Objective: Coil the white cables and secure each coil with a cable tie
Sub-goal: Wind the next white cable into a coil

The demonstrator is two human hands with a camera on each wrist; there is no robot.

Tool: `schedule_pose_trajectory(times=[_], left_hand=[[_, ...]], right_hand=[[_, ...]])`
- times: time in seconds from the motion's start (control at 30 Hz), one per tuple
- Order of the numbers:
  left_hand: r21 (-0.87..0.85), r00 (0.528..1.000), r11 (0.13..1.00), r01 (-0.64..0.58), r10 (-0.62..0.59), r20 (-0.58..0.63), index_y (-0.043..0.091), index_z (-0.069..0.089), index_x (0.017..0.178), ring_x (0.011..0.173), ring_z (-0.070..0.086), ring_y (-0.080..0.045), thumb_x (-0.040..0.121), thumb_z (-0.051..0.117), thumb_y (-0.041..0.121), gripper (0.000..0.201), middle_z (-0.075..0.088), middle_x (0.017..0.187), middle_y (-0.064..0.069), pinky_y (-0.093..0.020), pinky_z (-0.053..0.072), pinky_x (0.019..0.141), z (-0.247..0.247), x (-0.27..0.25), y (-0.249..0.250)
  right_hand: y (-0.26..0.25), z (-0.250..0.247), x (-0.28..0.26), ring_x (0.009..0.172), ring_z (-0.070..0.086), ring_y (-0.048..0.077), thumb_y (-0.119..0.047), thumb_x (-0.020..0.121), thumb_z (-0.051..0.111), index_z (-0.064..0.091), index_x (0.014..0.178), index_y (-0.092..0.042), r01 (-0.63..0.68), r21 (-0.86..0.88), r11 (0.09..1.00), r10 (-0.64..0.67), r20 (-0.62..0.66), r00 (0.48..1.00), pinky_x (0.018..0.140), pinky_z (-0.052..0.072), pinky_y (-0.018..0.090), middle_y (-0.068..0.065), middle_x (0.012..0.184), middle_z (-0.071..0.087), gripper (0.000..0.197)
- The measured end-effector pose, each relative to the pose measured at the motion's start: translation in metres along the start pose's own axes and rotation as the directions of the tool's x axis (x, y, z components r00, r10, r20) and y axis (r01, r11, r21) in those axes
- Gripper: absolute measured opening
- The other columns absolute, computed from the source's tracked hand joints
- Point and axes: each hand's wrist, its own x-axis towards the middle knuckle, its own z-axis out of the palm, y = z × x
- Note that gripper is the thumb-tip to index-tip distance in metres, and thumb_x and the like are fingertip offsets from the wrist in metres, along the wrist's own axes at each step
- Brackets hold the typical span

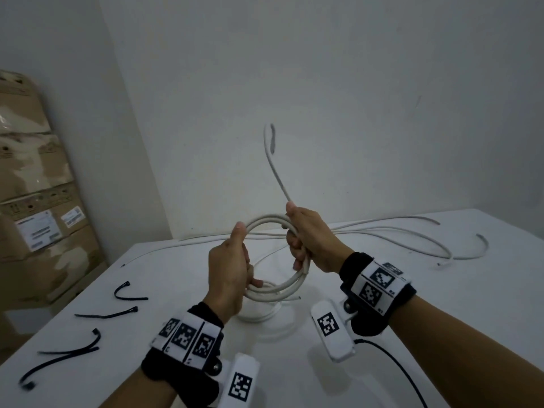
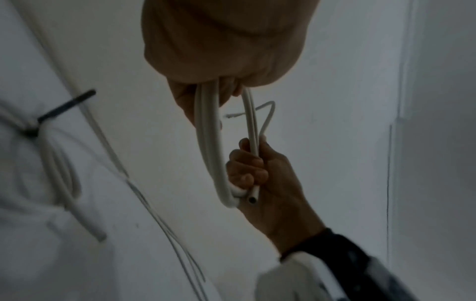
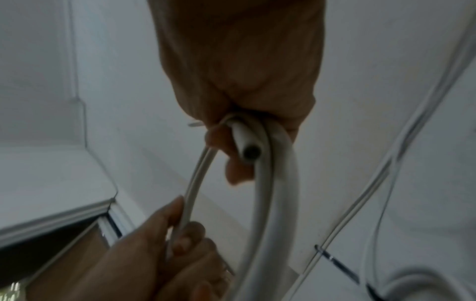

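Above the white table I hold a white cable coil of a few loops upright between both hands. My left hand grips its left side, thumb on top. On the coil's right side my right hand grips the loops, and the cable's free tail rises from it and curls over. In the right wrist view a cut cable end pokes out below the right hand's fingers. Several black cable ties lie on the table's left part.
A coil bound with a black tie lies on the table under my hands. Loose white cables sprawl across the far right of the table. Cardboard boxes stand stacked at the left. A white wall rises close behind the table.
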Motion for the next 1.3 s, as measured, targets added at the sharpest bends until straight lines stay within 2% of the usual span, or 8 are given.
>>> schedule_pose_trajectory(times=[0.3,0.47,0.57,0.67,0.77,0.9,1.13,1.3], left_hand=[[0.274,0.983,0.946,-0.17,0.144,0.113,0.008,0.045,0.061,0.033,0.037,-0.014,0.094,0.051,0.052,0.055,0.038,0.046,-0.003,-0.033,0.05,0.044,-0.019,0.016,0.005],[0.345,0.961,0.899,-0.271,0.232,0.151,0.006,0.049,0.063,0.034,0.038,-0.011,0.093,0.05,0.055,0.057,0.039,0.051,-0.005,-0.029,0.047,0.041,-0.022,0.019,0.009],[0.25,0.971,0.938,-0.239,0.237,0.035,0.004,0.056,0.073,0.032,0.04,-0.011,0.089,0.056,0.055,0.053,0.041,0.05,-0.005,-0.028,0.045,0.04,-0.015,0.017,0.008],[0.003,0.981,0.988,-0.154,0.153,-0.119,0.007,0.056,0.086,0.039,0.046,-0.012,0.084,0.068,0.047,0.042,0.051,0.059,-0.006,-0.027,0.044,0.041,-0.01,0.014,0.006],[-0.207,0.995,0.978,-0.032,0.011,-0.103,0.006,0.057,0.083,0.05,0.053,-0.018,0.094,0.056,0.042,0.038,0.055,0.06,-0.007,-0.032,0.052,0.051,-0.003,0.0,0.0],[-0.325,0.989,0.945,0.03,-0.074,-0.125,0.008,0.052,0.081,0.033,0.035,-0.011,0.101,0.041,0.044,0.043,0.033,0.043,0.003,-0.028,0.042,0.045,0.007,-0.009,0.0],[-0.061,0.976,0.983,-0.175,0.165,-0.142,0.007,0.044,0.072,0.036,0.034,-0.019,0.101,0.041,0.042,0.046,0.034,0.051,-0.008,-0.024,0.036,0.035,0.005,-0.006,-0.01],[0.022,0.963,0.967,-0.254,0.255,-0.091,0.006,0.043,0.071,0.033,0.034,-0.016,0.101,0.04,0.041,0.046,0.033,0.05,-0.008,-0.025,0.036,0.035,0.0,-0.006,-0.01]], right_hand=[[0.004,0.006,-0.005,0.034,0.049,0.019,-0.048,0.1,0.033,0.049,0.085,-0.005,-0.021,-0.037,0.999,0.024,0.081,0.996,0.046,0.053,0.037,0.003,0.049,0.045,0.049],[0.003,0.018,-0.005,0.032,0.05,0.02,-0.04,0.102,0.034,0.051,0.097,0.002,0.084,-0.148,0.985,-0.099,-0.096,0.99,0.037,0.047,0.028,0.005,0.055,0.046,0.045],[0.002,0.026,-0.003,0.029,0.042,0.013,-0.039,0.101,0.037,0.055,0.092,0.005,0.16,-0.268,0.95,-0.227,-0.243,0.943,0.032,0.037,0.021,0.001,0.057,0.045,0.049],[0.002,0.027,-0.001,0.028,0.036,0.011,-0.038,0.101,0.039,0.055,0.088,0.008,0.185,-0.195,0.963,-0.246,-0.362,0.899,0.03,0.034,0.02,0.002,0.055,0.042,0.051],[0.002,0.023,0.002,0.027,0.036,0.013,-0.038,0.101,0.037,0.055,0.088,0.007,0.189,-0.098,0.977,-0.213,-0.465,0.859,0.03,0.034,0.02,0.006,0.057,0.041,0.05],[0.009,0.026,-0.001,0.027,0.038,0.012,-0.037,0.102,0.034,0.054,0.093,0.006,0.154,-0.062,0.986,-0.165,-0.433,0.886,0.031,0.036,0.021,0.002,0.06,0.045,0.049],[0.016,0.022,-0.008,0.033,0.044,0.018,-0.039,0.103,0.027,0.05,0.089,-0.006,0.035,0.049,0.998,-0.018,-0.316,0.949,0.039,0.048,0.03,0.007,0.054,0.041,0.043],[0.02,0.022,-0.008,0.033,0.049,0.019,-0.051,0.1,0.027,0.051,0.09,-0.009,0.073,-0.002,0.997,-0.071,-0.257,0.964,0.045,0.051,0.037,0.005,0.056,0.042,0.049]])
